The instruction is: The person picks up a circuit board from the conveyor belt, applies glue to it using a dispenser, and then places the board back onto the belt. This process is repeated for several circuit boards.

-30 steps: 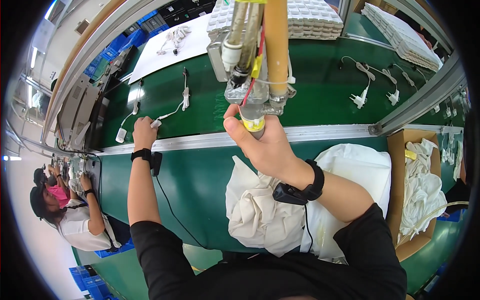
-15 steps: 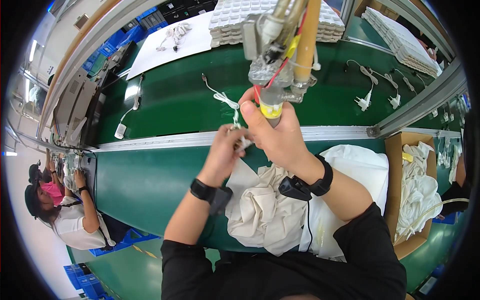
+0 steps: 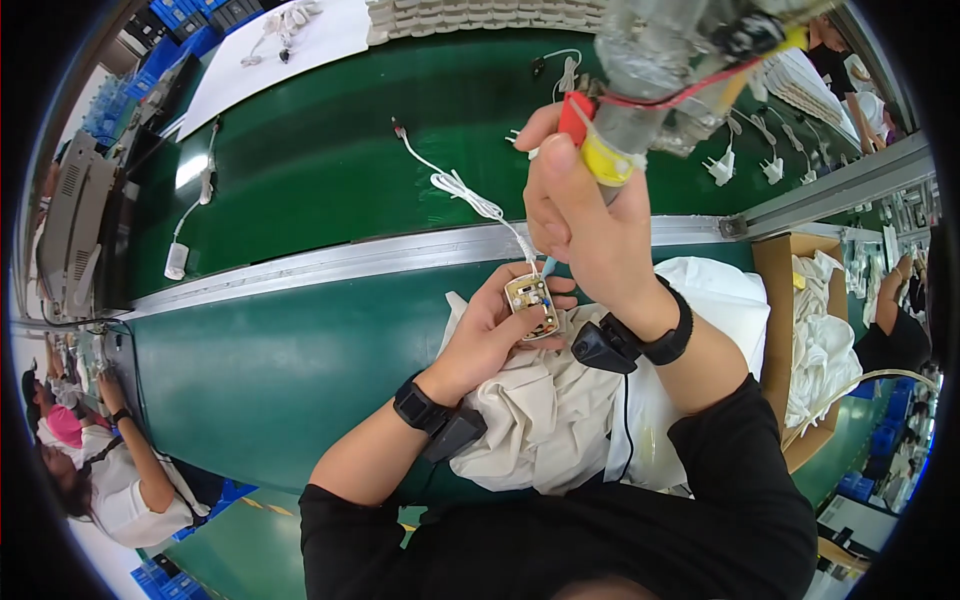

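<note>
My left hand (image 3: 487, 328) is closed around a small white-cased charger (image 3: 530, 296), its circuit board exposed and facing up. A bundled white cable (image 3: 462, 190) runs from the charger to the green bench behind. Above and to the right, my right hand (image 3: 598, 225) grips a grey cylindrical hanging tool (image 3: 643, 118) with a yellow band and a red lever; its exact kind is unclear. A thin light-blue tip (image 3: 549, 266) shows beneath my right hand, close to the charger's upper edge. Whether it touches the board I cannot tell.
A crumpled cream cloth (image 3: 530, 425) lies before me, beside a white sheet-covered bundle (image 3: 712, 300). On the right stands a cardboard box (image 3: 775, 350) of cloth. Corded chargers (image 3: 176, 260) lie beyond the metal rail (image 3: 330, 265). Another person (image 3: 125, 490) works at left.
My left hand has turned palm up, bringing the charger's board into clear view. My right hand has moved slightly right with the tool, which now tilts more. The view has shifted.
</note>
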A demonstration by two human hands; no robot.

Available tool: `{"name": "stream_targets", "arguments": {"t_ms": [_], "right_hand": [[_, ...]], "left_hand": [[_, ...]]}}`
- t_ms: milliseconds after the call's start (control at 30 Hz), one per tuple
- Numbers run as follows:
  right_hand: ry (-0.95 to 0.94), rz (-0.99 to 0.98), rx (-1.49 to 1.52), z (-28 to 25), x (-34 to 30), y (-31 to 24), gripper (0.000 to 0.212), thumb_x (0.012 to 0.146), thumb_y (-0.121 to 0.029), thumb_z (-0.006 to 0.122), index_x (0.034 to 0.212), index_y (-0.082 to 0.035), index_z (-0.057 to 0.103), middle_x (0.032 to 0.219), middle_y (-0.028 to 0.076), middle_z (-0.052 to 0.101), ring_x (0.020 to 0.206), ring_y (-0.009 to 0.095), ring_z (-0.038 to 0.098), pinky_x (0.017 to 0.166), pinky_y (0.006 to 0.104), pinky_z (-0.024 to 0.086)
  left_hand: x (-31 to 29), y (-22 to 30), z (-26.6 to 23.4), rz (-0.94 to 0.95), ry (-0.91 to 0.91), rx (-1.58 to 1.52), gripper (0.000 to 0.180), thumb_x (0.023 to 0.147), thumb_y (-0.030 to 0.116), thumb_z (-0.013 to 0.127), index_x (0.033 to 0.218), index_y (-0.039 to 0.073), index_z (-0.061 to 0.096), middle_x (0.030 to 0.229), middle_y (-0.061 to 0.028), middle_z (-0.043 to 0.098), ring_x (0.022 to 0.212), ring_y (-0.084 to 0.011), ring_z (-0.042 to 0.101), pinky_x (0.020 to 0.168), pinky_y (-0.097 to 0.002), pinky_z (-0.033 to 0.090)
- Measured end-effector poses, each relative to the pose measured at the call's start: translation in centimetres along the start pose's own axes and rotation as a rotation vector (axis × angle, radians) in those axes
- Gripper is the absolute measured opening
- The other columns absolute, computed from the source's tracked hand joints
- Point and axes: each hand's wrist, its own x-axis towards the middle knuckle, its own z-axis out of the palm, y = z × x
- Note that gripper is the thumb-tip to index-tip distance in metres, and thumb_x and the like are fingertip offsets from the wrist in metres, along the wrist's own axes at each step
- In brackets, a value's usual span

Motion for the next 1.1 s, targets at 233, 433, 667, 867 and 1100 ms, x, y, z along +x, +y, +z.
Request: {"name": "stream_targets", "arguments": {"t_ms": [233,433,667,867,1100], "right_hand": [[-0.017,-0.017,-0.024,0.3,-0.4,0.6,0.029,0.095,-0.033,0.045,0.098,-0.005,0.044,0.053,-0.004,0.035,0.042,0.001,0.027,0.038,0.0186,0.023],[0.0,-0.018,-0.043,0.4,-0.4,0.7,0.03,0.095,-0.034,0.044,0.097,-0.005,0.043,0.053,-0.004,0.035,0.042,0.002,0.028,0.038,0.0186,0.023],[-0.02,-0.037,-0.043,0.2,-0.5,0.8,0.031,0.095,-0.035,0.045,0.098,-0.004,0.044,0.052,-0.004,0.036,0.041,0.002,0.028,0.038,0.0188,0.023],[-0.022,-0.004,0.006,0.5,-0.8,0.0,0.032,0.094,-0.035,0.045,0.099,-0.003,0.044,0.052,-0.003,0.036,0.041,0.002,0.028,0.038,0.0191,0.022],[-0.063,-0.004,0.015,0.9,-1.5,0.5,0.032,0.094,-0.035,0.046,0.099,-0.003,0.043,0.052,-0.003,0.036,0.041,0.002,0.027,0.037,0.0191,0.022]], "left_hand": [[0.0,-0.7,-0.6,0.038,-0.06,-0.001,0.037,0.09,-0.001,0.043,0.125,0.006,0.034,0.125,-0.0117,0.047,0.115,-0.0204,0.049,0.087,-0.0357,0.052],[-0.2,-0.6,-0.7,0.031,-0.081,0.005,0.036,0.09,-0.001,0.043,0.124,0.005,0.034,0.125,-0.0121,0.047,0.114,-0.0201,0.05,0.086,-0.0359,0.052],[-0.2,-0.5,-0.4,0.036,-0.08,0.021,0.037,0.09,0.0,0.044,0.125,0.005,0.034,0.123,-0.0118,0.047,0.114,-0.0203,0.05,0.085,-0.0355,0.053],[0.3,-1.2,-0.7,0.062,-0.028,-0.025,0.035,0.091,0.002,0.043,0.125,0.005,0.036,0.119,-0.0116,0.049,0.112,-0.0205,0.051,0.082,-0.0353,0.054],[0.3,-0.5,-1.3,0.158,0.11,-0.251,0.033,0.089,0.005,0.042,0.123,0.004,0.039,0.113,-0.0098,0.053,0.1,-0.0175,0.057,0.077,-0.0358,0.056]]}}
